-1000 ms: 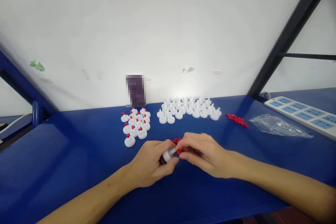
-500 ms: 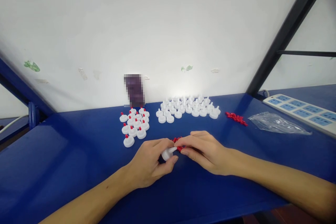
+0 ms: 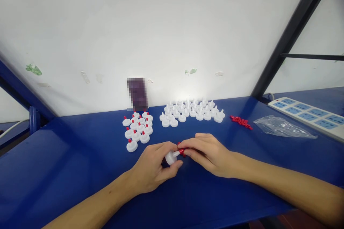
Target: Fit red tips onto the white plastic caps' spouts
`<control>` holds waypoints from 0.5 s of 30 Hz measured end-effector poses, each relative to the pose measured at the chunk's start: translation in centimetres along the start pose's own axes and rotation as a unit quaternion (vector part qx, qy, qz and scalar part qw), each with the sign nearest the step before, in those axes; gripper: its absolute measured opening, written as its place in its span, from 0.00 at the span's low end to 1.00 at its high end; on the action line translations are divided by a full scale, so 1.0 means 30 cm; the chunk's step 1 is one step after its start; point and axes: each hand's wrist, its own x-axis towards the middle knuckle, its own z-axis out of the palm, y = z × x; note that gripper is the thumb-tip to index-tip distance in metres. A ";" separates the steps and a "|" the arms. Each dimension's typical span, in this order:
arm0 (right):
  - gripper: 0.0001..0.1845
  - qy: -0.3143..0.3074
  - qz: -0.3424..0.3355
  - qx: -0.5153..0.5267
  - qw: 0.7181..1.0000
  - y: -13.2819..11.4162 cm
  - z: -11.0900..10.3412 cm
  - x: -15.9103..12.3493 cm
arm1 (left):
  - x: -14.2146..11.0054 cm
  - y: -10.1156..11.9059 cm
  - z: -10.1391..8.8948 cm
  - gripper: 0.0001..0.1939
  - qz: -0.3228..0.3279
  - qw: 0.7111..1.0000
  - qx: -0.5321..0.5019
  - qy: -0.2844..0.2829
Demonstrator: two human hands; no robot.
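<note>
- So, closest to us, both forearms come in over the blue table (image 3: 67, 171) and meet in the middle.
- Our left hand (image 3: 153, 166) is curled around a white cap (image 3: 170, 158), thumb and fingers pinching its round base, spout lying sideways toward the right.
- Our right hand (image 3: 208, 152) has its fingertips pressed together on a red tip (image 3: 181, 152), right at the end of the cap's spout. Tip and spout look touching; how far on it sits, we can't tell.
- Compared with a second ago, the loose red bits that showed behind our fingers are mostly hidden now, and the right hand has closed in tighter on the spout. Looks to us like the tip is going on, or just got seated.
- Further back on the left sit the finished caps (image 3: 137, 130), white with red tips, bunched together.
- Right of those, well apart from our hands, is the bigger bunch of plain caps (image 3: 190, 111), no red on them.
- Off to the right: a small red pile (image 3: 241, 122), then a clear bag (image 3: 282, 127), then a power strip (image 3: 309, 112) at the table's edge.
- Behind it all, a blurred dark thing (image 3: 137, 93) against the white wall (image 3: 161, 25).
</note>
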 end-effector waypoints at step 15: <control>0.12 -0.048 -0.050 -0.143 0.987 -0.018 -0.009 0.011 | -0.011 -0.023 0.003 0.10 0.008 0.998 0.003 -0.058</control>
